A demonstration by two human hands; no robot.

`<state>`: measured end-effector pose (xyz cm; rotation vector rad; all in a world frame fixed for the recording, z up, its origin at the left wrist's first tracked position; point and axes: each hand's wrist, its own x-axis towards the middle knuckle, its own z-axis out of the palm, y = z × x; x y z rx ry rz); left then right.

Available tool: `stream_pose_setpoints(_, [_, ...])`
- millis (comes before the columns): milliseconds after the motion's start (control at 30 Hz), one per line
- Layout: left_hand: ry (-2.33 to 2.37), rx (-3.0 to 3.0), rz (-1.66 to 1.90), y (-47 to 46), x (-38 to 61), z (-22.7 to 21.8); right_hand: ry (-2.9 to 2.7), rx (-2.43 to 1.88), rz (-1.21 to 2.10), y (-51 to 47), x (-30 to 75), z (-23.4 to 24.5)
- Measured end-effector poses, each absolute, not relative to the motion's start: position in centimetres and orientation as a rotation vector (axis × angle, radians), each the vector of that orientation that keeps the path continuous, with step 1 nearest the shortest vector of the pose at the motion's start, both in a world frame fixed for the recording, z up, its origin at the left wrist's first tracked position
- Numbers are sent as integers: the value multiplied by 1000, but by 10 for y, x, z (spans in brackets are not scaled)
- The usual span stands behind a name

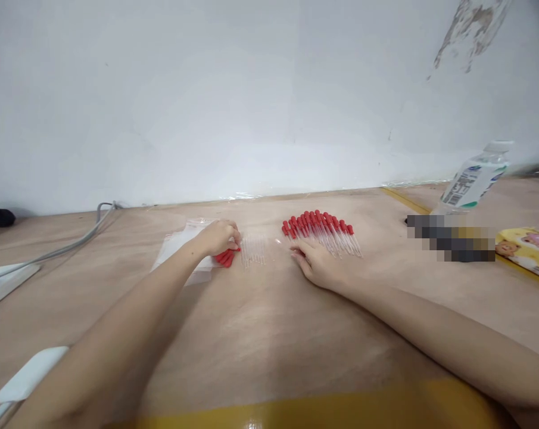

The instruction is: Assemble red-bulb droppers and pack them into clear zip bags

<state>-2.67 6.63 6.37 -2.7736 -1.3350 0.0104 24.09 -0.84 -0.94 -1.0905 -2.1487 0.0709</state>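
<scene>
My left hand [222, 236] is closed, its fingertips pinched on a red rubber bulb at the edge of a small pile of red rubber bulbs [224, 258]. The pile lies on clear plastic bags [173, 249]. To its right, several clear dropper tubes [254, 250] lie side by side without bulbs. My right hand [316, 262] rests low over the table, thumb and fingers together around a thin clear tube [279, 242], which is hard to make out. Just beyond that hand, droppers with red bulbs [318, 223] lie fanned out, tips toward me.
A clear bottle with a white cap [474, 179] stands at the right, beside a blurred-out dark object [452, 238] and a yellow printed packet [528, 247]. Grey cable [81, 233] and white plugs [32, 372] are at the left. A white wall [251, 107] closes the back.
</scene>
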Motion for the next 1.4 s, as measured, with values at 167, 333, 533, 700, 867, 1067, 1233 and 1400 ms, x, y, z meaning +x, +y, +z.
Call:
stream_pose_setpoints(167, [-1356,-2838,106,76,-26,65,-2140,-1040,4,-18,245,-17])
stream_pose_setpoints(333, [-1351,-2801,-79,55,-32,77,-2122,-1005,22,-21,241,-12])
stream_pose_setpoints(533, [-1328,-2886,-888,-9,-6,33,-2147,-922,-52,-22,240,-15])
stream_pose_setpoints(700, [-1435,-2850,-1228,-26,12,-7,-2194,-864,-77,-25,239,-14])
stream_pose_setpoints(867, [-1369,-2838,-1170,-22,12,-7,-2253,-846,-116,-29,238,-10])
stream_pose_setpoints(1067, [-1395,-2862,-1190,-26,14,-3,-2302,-859,-104,-29,238,-11])
stream_pose_setpoints(1233, [-1437,-2931,-1191,-27,14,-4,-2322,-859,17,-27,235,-10])
stream_pose_setpoints(1400, [-1389,-3012,-1164,-28,12,-4,-2384,-877,213,-25,236,-2])
